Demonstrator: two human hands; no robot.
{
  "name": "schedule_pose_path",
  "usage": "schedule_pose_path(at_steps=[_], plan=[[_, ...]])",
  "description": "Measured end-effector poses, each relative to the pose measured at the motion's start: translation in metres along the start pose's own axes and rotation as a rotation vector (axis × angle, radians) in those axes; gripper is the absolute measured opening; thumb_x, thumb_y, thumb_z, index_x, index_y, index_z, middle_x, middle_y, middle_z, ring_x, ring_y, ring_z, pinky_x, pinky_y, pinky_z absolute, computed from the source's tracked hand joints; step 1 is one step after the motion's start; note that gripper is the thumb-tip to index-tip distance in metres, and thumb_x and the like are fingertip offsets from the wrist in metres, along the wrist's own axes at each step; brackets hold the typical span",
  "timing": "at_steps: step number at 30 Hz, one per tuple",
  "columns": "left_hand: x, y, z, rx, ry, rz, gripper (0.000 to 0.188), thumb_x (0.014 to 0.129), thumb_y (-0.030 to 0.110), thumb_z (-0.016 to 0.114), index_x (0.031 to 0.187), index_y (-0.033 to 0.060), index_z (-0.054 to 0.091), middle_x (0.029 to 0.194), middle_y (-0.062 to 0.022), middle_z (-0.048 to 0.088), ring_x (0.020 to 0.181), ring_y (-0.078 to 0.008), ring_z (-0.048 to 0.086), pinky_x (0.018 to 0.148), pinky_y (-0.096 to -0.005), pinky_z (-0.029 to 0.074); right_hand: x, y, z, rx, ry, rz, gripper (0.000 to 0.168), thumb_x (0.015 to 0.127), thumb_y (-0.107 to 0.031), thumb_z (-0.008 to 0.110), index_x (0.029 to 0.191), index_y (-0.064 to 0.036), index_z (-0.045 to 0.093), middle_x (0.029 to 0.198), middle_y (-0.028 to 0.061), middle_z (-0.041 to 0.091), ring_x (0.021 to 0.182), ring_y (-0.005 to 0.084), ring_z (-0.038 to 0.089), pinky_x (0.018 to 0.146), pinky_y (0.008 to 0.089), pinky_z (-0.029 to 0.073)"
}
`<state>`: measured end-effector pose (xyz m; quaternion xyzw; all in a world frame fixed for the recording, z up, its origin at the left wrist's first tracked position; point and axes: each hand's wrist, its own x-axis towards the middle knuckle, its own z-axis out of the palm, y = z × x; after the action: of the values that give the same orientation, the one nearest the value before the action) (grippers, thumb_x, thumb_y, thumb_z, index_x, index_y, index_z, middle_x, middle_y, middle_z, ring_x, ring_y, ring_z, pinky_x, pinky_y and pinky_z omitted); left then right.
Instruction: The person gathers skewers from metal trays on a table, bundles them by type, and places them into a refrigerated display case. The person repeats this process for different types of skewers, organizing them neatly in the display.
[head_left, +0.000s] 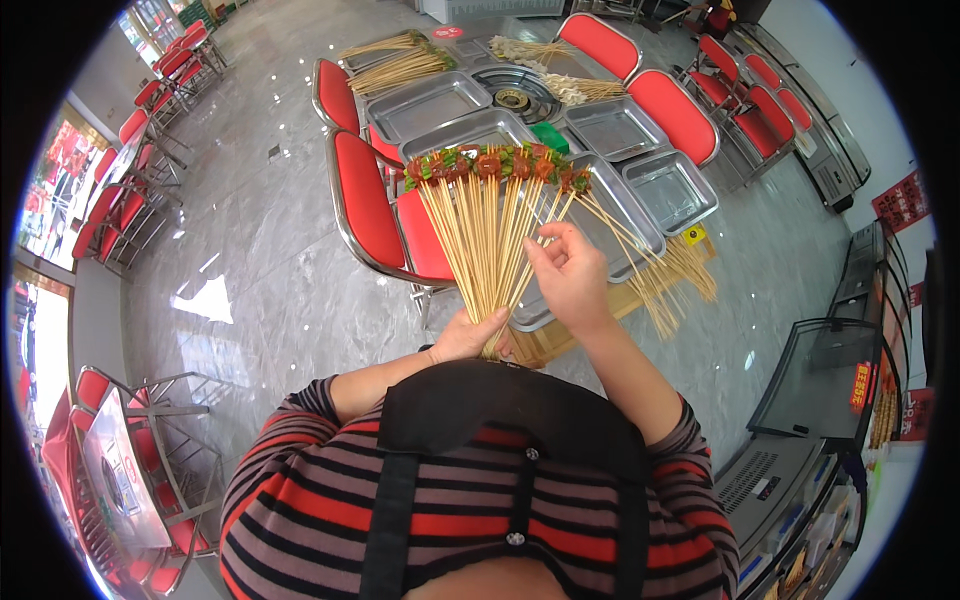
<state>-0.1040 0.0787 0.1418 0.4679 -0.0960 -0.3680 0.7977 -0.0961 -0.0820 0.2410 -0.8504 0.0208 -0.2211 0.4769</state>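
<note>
My left hand (471, 335) grips the gathered lower ends of a large fan of bamboo skewers (484, 247). Pieces of red meat and green vegetable (489, 166) are threaded at their far ends. My right hand (568, 270) is raised at the fan's right side, thumb and forefinger bent close together near the outer sticks; whether a stick lies between them cannot be told. Just beyond, a few more skewers (626, 240) lie across a metal tray (654, 238), their bare ends pointing towards me.
Metal trays (427, 105) surround a round burner (512, 99) on the table. Other skewer bundles (405, 69) lie at its far left, and more with pale food (585, 88) at the far right. Red chairs (367, 196) stand on both sides. A green object (550, 138) sits between trays.
</note>
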Motion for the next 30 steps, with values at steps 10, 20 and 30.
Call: schedule_pose_path(at_steps=[10, 20, 30], plan=[[-0.005, 0.016, -0.025, 0.031, -0.029, 0.028, 0.026, 0.093, 0.029, 0.049, 0.093, 0.0028, 0.049, 0.062, -0.0055, 0.049, 0.056, -0.0169, 0.053, 0.054, -0.0309, 0.045, 0.013, 0.0, 0.029, 0.163, -0.055, 0.153, 0.015, 0.083, -0.012, 0.063, 0.087, 0.001, 0.057, 0.059, -0.0003, 0.057, 0.052, 0.0033, 0.05, 0.048, 0.0199, 0.038], [-0.001, 0.02, -0.035, 0.078, -0.041, 0.01, 0.028, 0.094, 0.03, 0.048, 0.09, 0.0016, 0.048, 0.061, -0.0061, 0.049, 0.055, -0.0179, 0.054, 0.054, -0.0314, 0.047, 0.01, -0.007, 0.045, 0.48, -0.108, 0.336, 0.011, 0.085, -0.01, 0.061, 0.087, -0.001, 0.057, 0.067, 0.0012, 0.059, 0.049, 0.0038, 0.048, 0.044, 0.0185, 0.038], [0.007, 0.014, -0.018, 0.109, 0.027, 0.014, 0.036, 0.092, 0.042, 0.047, 0.083, 0.0068, 0.044, 0.06, -0.0063, 0.047, 0.057, -0.0192, 0.052, 0.057, -0.033, 0.046, 0.024, -0.005, 0.028, 0.469, -0.236, 0.438, 0.009, 0.084, -0.009, 0.062, 0.083, -0.001, 0.058, 0.063, -0.0013, 0.055, 0.047, 0.0037, 0.046, 0.042, 0.0182, 0.036]])
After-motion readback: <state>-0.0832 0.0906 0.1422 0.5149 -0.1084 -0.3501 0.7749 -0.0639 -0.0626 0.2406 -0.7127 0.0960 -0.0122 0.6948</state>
